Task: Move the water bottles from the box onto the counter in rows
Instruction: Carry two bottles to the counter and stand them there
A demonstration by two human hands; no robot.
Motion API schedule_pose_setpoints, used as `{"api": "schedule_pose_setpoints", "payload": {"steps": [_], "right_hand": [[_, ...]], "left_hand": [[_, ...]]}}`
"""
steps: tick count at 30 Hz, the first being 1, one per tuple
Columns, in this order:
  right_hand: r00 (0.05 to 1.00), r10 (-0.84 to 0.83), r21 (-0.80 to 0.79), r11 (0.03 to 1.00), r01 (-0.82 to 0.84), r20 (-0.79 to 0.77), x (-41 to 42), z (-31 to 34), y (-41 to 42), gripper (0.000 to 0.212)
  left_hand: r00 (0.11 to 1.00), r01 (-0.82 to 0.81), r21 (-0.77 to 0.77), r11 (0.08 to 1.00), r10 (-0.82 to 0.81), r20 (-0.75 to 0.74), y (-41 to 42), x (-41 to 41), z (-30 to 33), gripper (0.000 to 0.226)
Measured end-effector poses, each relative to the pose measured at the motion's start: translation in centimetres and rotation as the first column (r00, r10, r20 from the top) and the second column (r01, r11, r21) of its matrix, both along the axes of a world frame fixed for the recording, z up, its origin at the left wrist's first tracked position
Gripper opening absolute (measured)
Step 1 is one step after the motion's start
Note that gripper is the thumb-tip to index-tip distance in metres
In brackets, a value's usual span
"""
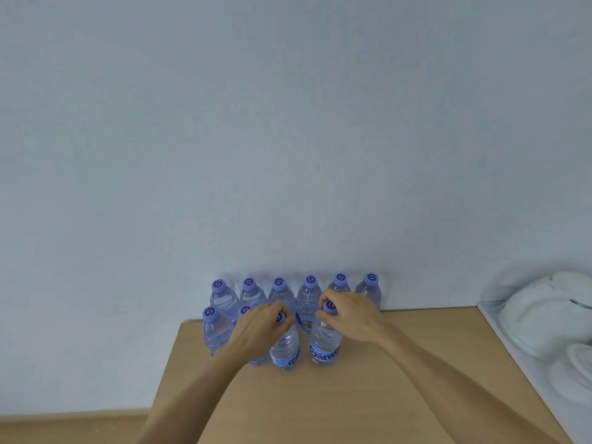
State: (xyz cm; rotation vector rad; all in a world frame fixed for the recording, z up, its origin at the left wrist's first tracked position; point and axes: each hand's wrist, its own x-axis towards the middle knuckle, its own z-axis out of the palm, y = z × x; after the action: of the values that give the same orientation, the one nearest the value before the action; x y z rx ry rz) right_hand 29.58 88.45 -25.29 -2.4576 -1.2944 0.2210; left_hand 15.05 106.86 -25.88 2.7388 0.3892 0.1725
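Your forearms cross the wooden counter (368, 395) toward the wall (288, 123). Your left hand (256, 331) grips one front-row bottle (285, 350) by its cap; your right hand (349, 315) pinches the cap of the next bottle (325, 344), further from the counter's left edge. Both stand upright in front of the back row (309, 299) of six against the wall. Set each base flat, close beside its neighbour, before letting go. Open counter lies to the right, toward the white dishes (544, 315). The leftmost bottle (216, 331) sits at the counter's edge, so keep clear of it.
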Motion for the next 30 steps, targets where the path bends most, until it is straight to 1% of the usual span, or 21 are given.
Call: {"api": "schedule_pose_setpoints", "payload": {"steps": [4, 8, 11, 14, 17, 19, 21, 23, 28, 30], "right_hand": [[0.999, 0.053, -0.013, 0.998, -0.053, 0.007, 0.2, -0.7, 0.7, 0.017], [0.997, 0.082, 0.0, 0.997, -0.082, 0.004, 0.1, -1.1, 1.7, 0.019], [0.993, 0.121, 0.001, 0.993, -0.121, 0.003, -0.1, -1.4, 2.3, 0.021], [0.99, 0.133, -0.014, 0.991, -0.134, -0.047, 0.1, -1.2, 2.5, 0.023], [0.982, 0.142, -0.068, 0.986, -0.151, -0.121, 0.5, -0.9, 2.3, 0.025], [0.976, 0.124, -0.081, 0.987, -0.141, -0.18, 0.8, -0.8, 2.3, 0.025], [0.971, 0.119, -0.073, 0.988, -0.137, -0.208, 0.8, -0.9, 2.5, 0.033], [0.971, 0.126, -0.069, 0.987, -0.142, -0.205, 0.8, -1.0, 2.7, 0.038], [0.971, 0.129, -0.048, 0.989, -0.142, -0.203, 0.8, -1.1, 2.5, 0.038], [0.969, 0.125, -0.036, 0.99, -0.136, -0.214, 0.8, -1.2, 2.4, 0.037]], "left_hand": [[0.996, 0.069, 0.088, 0.994, -0.063, -0.069, 0.6, 1.2, -0.1, 0.023], [0.992, 0.093, 0.084, 0.992, -0.084, -0.097, 1.1, 2.0, -0.2, 0.018], [0.99, 0.109, 0.104, 0.989, -0.099, -0.101, 1.2, 2.3, -0.4, 0.019], [0.986, 0.12, 0.109, 0.987, -0.106, -0.127, 1.4, 2.5, -0.4, 0.021], [0.978, 0.153, 0.124, 0.98, -0.132, -0.162, 1.7, 2.4, -0.4, 0.028], [0.98, 0.151, 0.112, 0.982, -0.133, -0.151, 1.8, 2.4, -0.5, 0.03], [0.981, 0.146, 0.098, 0.984, -0.132, -0.139, 1.9, 2.5, -0.7, 0.029], [0.982, 0.145, 0.095, 0.985, -0.132, -0.133, 1.9, 2.6, -0.8, 0.027], [0.985, 0.125, 0.079, 0.989, -0.115, -0.126, 2.0, 2.4, -0.9, 0.026], [0.983, 0.12, 0.091, 0.989, -0.106, -0.147, 1.9, 2.4, -0.6, 0.027]]}}
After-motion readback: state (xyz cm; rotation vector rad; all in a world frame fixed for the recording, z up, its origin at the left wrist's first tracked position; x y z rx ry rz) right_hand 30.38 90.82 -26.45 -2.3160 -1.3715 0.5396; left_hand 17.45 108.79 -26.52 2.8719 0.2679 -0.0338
